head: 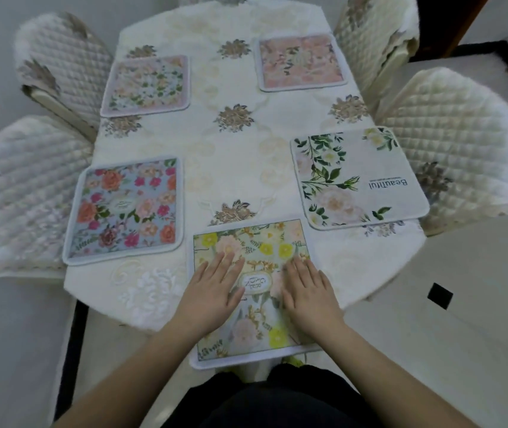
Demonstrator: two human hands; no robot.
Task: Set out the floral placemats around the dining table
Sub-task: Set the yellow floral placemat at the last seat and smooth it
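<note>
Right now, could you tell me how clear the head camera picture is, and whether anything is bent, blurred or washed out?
Head view: soft, even light, no hard shadows; wide-angle bending curves the table edges and chairs; the left chairs smear at the border; far mats look pale and washed; the near mat and both hands are fairly sharp.

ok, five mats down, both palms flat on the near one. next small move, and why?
Probably lift both hands off. The left hand and right hand lie flat on the yellow-flowered placemat, which looks smooth and square to the table's near end. Its near edge overhangs a bit, so a small push forward first may help.
</note>
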